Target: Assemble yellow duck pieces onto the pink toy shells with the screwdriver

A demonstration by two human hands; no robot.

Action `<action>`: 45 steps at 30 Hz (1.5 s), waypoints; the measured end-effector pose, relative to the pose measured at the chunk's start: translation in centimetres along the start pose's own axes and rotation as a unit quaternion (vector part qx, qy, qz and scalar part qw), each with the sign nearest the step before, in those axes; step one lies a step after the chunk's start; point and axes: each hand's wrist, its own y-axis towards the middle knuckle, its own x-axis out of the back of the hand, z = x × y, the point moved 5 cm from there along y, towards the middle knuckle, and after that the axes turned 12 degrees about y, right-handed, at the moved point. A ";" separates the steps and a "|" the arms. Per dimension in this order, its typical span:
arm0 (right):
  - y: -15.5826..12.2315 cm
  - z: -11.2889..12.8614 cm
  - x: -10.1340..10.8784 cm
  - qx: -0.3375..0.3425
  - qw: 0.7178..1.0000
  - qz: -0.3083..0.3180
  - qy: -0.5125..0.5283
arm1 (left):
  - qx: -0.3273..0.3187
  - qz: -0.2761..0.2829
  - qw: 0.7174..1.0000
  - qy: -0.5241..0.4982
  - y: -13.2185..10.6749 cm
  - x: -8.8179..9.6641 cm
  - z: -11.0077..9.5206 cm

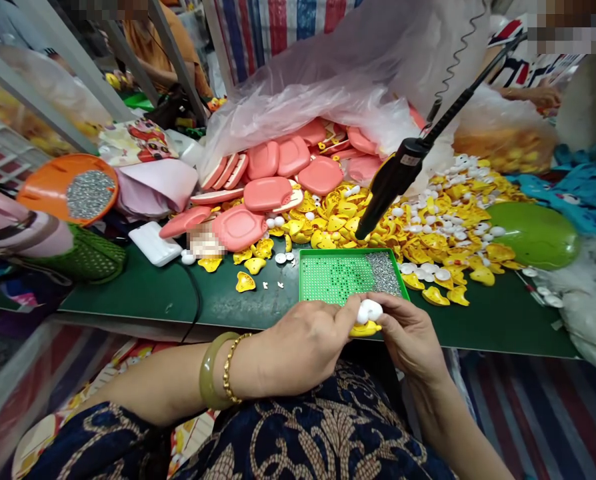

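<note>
Close to my body, at the table's front edge, my left hand (312,337) and my right hand (412,333) meet around a small yellow plastic part (366,329) with rounded white pieces (369,311) on top. Fingers of both hands are pinched on this yellow and white piece. My fingers hide part of it. Just beyond them lies a green perforated tray (323,273) with small silver screws (385,273) heaped at its right side. A black electric screwdriver (393,180) hangs over the tray from a coiled cord, and neither hand touches it.
Yellow shells (338,220) and white round pieces (428,272) are piled behind the tray. Pink plastic parts (268,193) spill from a clear bag (328,87). An orange bowl (43,190) of screws and a white box (155,243) stand left. A green bowl (535,233) lies right. Other people sit beyond.
</note>
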 end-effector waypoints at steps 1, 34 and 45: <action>0.0 0.2 0.1 0.005 1.000 0.005 -0.018 | -0.003 -0.001 1.000 0.010 0.0 0.0 -0.1; -0.8 4.0 -2.4 0.249 0.881 0.169 -0.365 | -0.030 -0.003 0.997 0.070 -0.6 0.1 -1.0; -0.9 4.2 -1.8 0.256 0.881 0.172 -0.358 | -0.027 0.015 0.997 0.065 -0.5 0.1 -0.7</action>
